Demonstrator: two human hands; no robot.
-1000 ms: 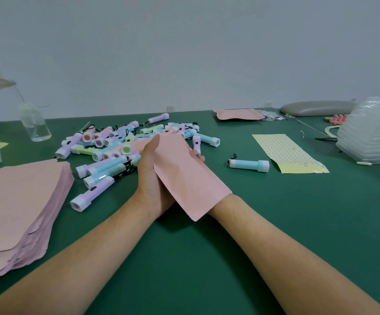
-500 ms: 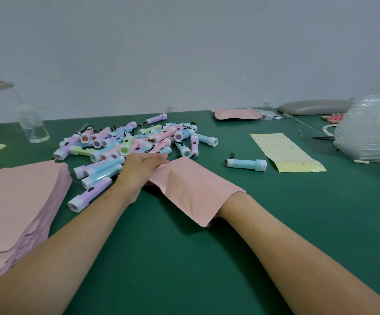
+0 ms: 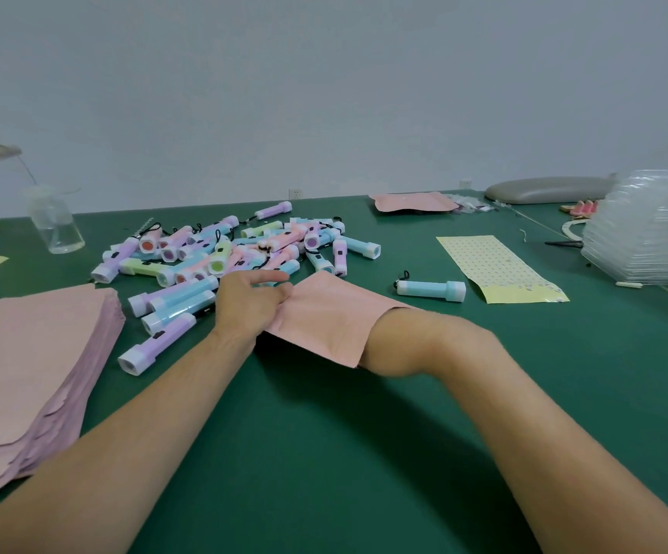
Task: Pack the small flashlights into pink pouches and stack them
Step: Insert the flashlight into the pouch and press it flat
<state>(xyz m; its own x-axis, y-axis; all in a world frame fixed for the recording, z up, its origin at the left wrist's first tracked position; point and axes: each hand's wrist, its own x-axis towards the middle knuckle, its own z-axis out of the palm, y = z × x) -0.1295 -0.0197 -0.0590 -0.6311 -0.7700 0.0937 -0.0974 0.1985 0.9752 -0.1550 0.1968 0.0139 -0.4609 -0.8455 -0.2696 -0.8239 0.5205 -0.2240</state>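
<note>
Pink and matte, a flat pouch (image 3: 332,313) lies on the green table (image 3: 364,453), just in front of the heap of pastel flashlights (image 3: 220,257). The left hand (image 3: 248,305) pinches its left edge, apparently to steady it. The right hand is buried inside to the wrist, likely spreading it open; its fingers cannot be seen.

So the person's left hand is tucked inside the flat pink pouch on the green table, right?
No: the right hand, hidden past the wrist, is inside the flat pink pouch on the green table; the left hand pinches its corner. The head view shows this.
</note>
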